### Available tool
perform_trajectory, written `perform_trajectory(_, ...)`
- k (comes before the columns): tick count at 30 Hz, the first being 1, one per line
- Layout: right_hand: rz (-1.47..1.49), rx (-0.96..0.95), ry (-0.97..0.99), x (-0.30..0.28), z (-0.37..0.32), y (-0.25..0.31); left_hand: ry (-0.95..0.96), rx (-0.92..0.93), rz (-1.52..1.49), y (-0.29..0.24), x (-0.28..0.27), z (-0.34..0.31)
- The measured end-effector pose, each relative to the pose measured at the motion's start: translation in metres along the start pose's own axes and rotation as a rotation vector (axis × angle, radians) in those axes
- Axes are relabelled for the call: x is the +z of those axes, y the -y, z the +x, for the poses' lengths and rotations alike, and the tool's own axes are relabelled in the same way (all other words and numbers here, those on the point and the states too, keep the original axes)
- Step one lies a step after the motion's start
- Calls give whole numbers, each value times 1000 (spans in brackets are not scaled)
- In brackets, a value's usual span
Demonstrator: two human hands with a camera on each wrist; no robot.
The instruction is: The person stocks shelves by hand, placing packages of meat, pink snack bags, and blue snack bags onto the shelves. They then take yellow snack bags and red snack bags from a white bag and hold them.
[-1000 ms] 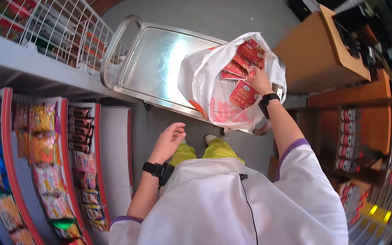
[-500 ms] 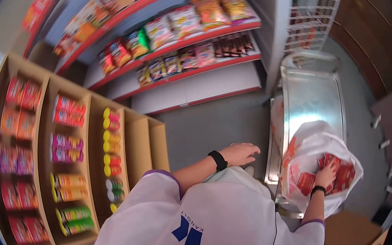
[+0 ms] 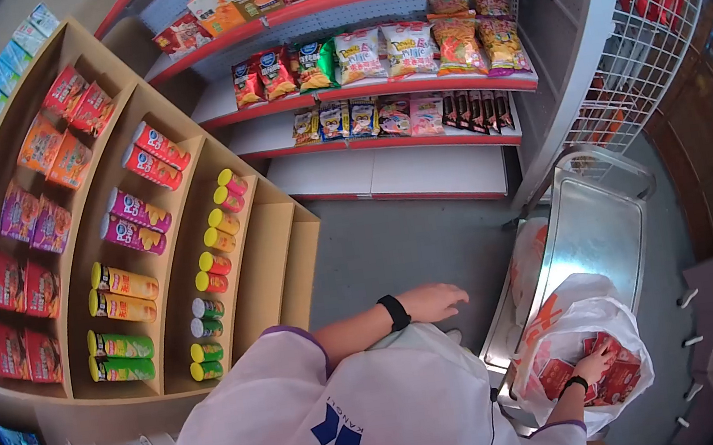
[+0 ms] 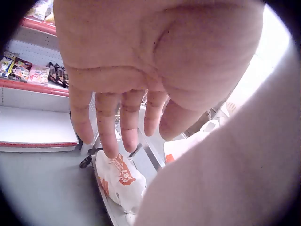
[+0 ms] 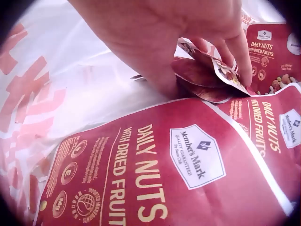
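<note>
My right hand (image 3: 593,364) is inside a white plastic bag (image 3: 595,288) on a metal cart. In the right wrist view, its thumb and fingers pinch red nut packets (image 5: 200,77), which bend between them; the thumb's tip is hidden behind a packet. A larger red packet (image 5: 155,169) printed "Daily Nuts with Dried Fruit" lies in front of the hand, with another (image 5: 273,56) at the right. Holding nothing, my left hand (image 3: 434,301) hovers in front of the body, palm down, fingers loosely extended in the left wrist view.
The cart (image 3: 586,219) has a lower deck carrying another white bag (image 4: 123,181). Ahead stands a snack rack (image 3: 340,94) with a bare bottom shelf (image 3: 436,176). At left, a wooden shelf (image 3: 284,218) holds canisters (image 3: 121,280) and boxes. A wire rack (image 3: 627,88) rises beyond the cart.
The view has swung left, bringing the wooden shelf and snack rack into sight and the cart to the right. My right hand stays in the bag; my left remains empty.
</note>
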State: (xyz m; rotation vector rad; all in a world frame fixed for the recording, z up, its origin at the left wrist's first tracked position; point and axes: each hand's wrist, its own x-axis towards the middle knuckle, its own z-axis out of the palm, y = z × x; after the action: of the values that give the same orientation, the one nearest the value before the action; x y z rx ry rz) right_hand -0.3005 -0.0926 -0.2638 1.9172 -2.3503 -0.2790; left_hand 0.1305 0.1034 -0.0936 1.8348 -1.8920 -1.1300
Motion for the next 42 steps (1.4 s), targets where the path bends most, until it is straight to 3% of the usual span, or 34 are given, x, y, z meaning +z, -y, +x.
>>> perform_trajectory(3, -75, -91, 15, -15, -9, 4, -20, -23, -39, 5, -5, -9)
perform_trajectory(5, -52, -52, 86, -52, -21, 19, -53, -97, -70, 10, -8, -16)
perform_trajectory(7, 44, 17, -55, -8, -6, 6, -46, -106, -81, 13, -9, -20)
perform_trajectory(9, 68, -44, -104, 22, 4, -8, -58, -137, -88, 16, -12, -23)
perform_trajectory(10, 533, -74, -203, 24, 7, -11, -44, -135, -88, 16, -16, -23)
perform_trajectory(11, 585, 103, -132, -3, -4, 4, -61, -142, -74, 16, -18, -23)
perform_trajectory(12, -71, -91, 122, -49, -13, 16, -83, -103, -59, 19, -19, -23)
perform_trajectory(13, -19, -98, -139, 6, -3, 0, -75, -120, -62, 18, -23, -23)
perform_trajectory(14, 63, -95, -116, -21, -6, 3, -70, -144, -61, 14, -25, -23)
perform_trajectory(15, 171, -98, -201, 2, 3, -11, 13, -102, -60, 9, -26, -22)
perform_trajectory(18, 427, 194, -36, -76, -6, -7, 0, -175, -127, 10, -28, -17)
perform_trajectory(19, 509, 182, -178, -78, -7, -15, -6, -159, -149, 13, -28, -14)
perform_trajectory(21, 738, 295, -93, -89, -15, -34, -3, -140, -169, 15, -29, -8)
perform_trajectory(24, 1635, 446, 105, -99, -49, -59, 17, -110, -274, 0, -36, 10)
perform_trajectory(25, 1893, 473, 160, -127, -70, -56, 34, -56, -308, -8, -38, 18)
perform_trajectory(27, 2022, 519, 283, -146, -99, -61, 62, 3, -345, -27, -40, 32)
perform_trajectory(31, 2164, 459, 318, -170, -147, -57, 225, 123, -507, -78, -35, 58)
perform_trajectory(33, 2196, 450, 332, -178, -162, -54, 427, 192, -615, -98, -29, 69)
perform_trajectory(34, 2227, 362, 381, -184, -168, -52, 433, 193, -610, -109, -23, 73)
perform_trajectory(39, 2297, 103, 587, -197, -188, -31, 655, 111, -952, -145, 5, 80)
perform_trajectory(42, 2317, 22, 643, -201, -190, -16, 669, 19, -1032, -142, 11, 77)
